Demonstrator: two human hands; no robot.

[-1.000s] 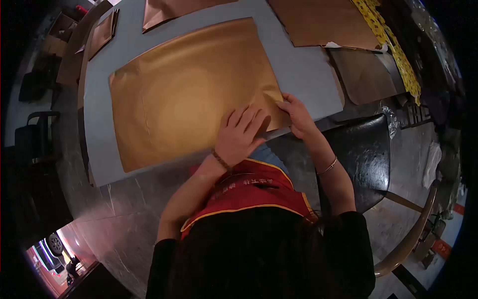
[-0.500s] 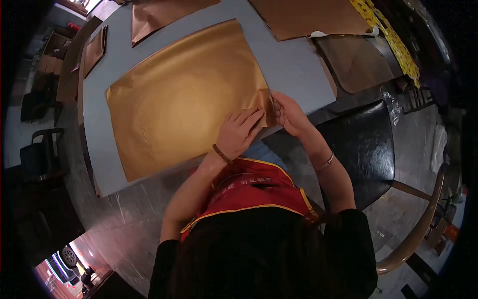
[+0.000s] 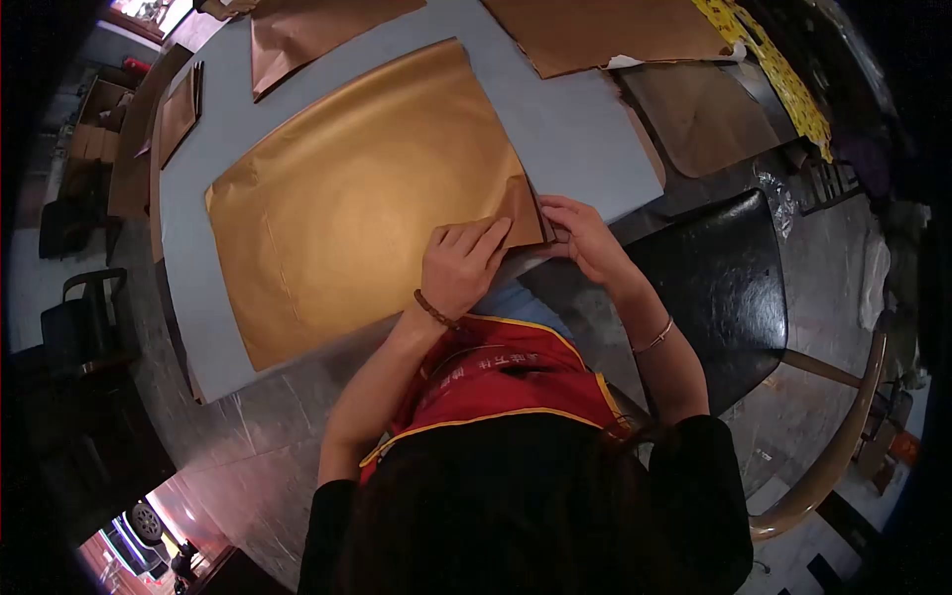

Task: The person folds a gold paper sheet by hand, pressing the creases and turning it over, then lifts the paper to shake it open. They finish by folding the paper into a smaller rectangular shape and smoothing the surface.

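Observation:
A large sheet of gold paper (image 3: 347,198) lies on the grey-topped table, with creases near its left side. At its near right corner a darker brownish flap (image 3: 520,210) stands out from the gold surface. My left hand (image 3: 460,266) rests on the sheet beside this flap, fingers bent and drawn together on the paper. Just right of the corner is my right hand (image 3: 587,238), its thumb and fingers closed at the sheet's edge. Part of its fingertips is hidden.
More brown-gold paper lies on the table (image 3: 585,129): one sheet (image 3: 317,35) at the back and a larger piece (image 3: 615,35) at the far right. A folded piece (image 3: 180,114) sits at the left. A black-seated chair (image 3: 714,288) stands close on my right.
My left hand has slid slightly left and its fingers, flatter before, are now more bent. My right hand has shifted a little down and right. The corner flap looks flatter.

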